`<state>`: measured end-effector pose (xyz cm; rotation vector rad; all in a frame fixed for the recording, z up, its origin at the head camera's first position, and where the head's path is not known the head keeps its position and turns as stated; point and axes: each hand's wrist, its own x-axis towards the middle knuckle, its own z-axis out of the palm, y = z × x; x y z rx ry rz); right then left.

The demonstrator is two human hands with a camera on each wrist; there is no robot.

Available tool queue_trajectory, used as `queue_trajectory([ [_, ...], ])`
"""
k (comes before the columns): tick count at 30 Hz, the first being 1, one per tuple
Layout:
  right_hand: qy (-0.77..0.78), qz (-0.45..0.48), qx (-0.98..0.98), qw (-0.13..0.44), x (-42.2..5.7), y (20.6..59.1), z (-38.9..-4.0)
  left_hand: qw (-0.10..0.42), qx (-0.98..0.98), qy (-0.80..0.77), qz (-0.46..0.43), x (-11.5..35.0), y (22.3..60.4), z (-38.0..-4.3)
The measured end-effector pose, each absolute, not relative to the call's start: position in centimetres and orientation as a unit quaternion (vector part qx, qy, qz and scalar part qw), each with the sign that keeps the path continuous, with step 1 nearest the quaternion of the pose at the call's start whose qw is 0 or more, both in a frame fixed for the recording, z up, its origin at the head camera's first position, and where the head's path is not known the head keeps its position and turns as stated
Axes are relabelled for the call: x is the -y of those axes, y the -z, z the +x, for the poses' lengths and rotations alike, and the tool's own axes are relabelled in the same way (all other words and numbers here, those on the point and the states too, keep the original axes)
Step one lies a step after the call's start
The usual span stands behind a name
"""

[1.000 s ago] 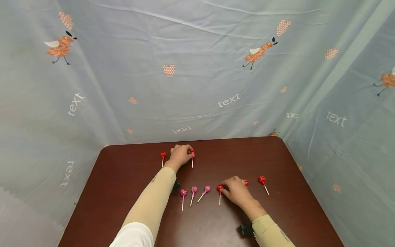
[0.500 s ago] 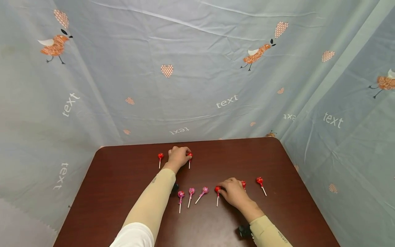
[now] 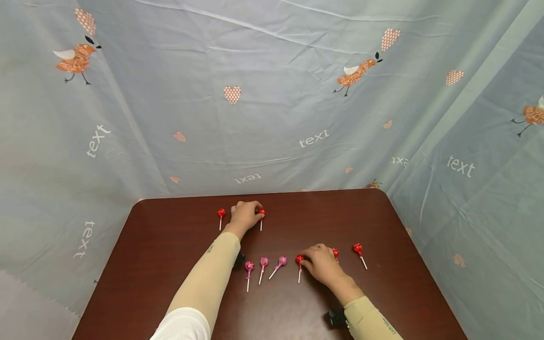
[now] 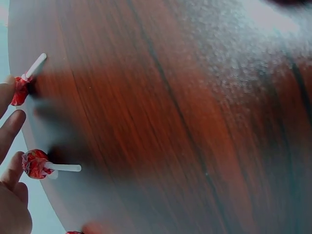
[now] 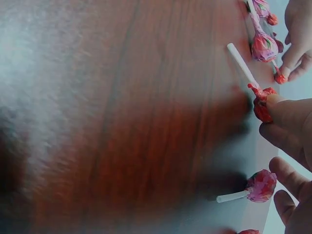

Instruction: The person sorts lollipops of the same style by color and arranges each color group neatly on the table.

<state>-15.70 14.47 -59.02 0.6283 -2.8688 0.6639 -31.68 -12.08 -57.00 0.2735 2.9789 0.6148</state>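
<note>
At the back of the table, my left hand (image 3: 244, 217) pinches the head of a red lollipop (image 3: 261, 213). A second red lollipop (image 4: 36, 164) lies by its other fingers in the left wrist view, hidden by the hand in the head view. Left of that hand is another red lollipop (image 3: 221, 213). Nearer the front, thumb and finger of my right hand (image 3: 324, 265) pinch a red-wrapped lollipop (image 5: 263, 103), its white stick lying toward me. Another lollipop (image 5: 262, 185) lies close to the remaining right fingers. One more red lollipop (image 3: 357, 248) lies farther right.
Three pink lollipops, among them the middle one (image 3: 264, 262), lie in a row between the two arms. The dark brown table (image 3: 170, 264) has rounded back corners, and a grey-blue printed curtain (image 3: 272, 118) hangs right behind its edge.
The head view has shifted slightly. Both hands and the lollipops keep their places on the table.
</note>
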Motion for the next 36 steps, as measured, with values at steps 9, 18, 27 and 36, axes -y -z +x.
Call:
queue_trajectory([
  [9,-0.202,0.184,0.960,0.062,-14.0,56.0,-21.5,0.043,-0.976,-0.191,0.092,12.5,57.0,-31.9],
  [18,-0.147,0.168,0.974,0.027,-11.6,54.5,-28.1,0.036,-0.977,-0.187,0.091,12.2,56.8,-31.5],
  [27,-0.115,0.167,0.979,0.002,-9.3,54.6,-30.0,0.038,-0.976,-0.194,0.089,12.6,57.0,-31.3],
  [36,-0.097,0.162,0.982,0.000,-8.0,54.8,-31.1,0.037,-0.977,-0.188,0.089,12.9,56.4,-31.0],
])
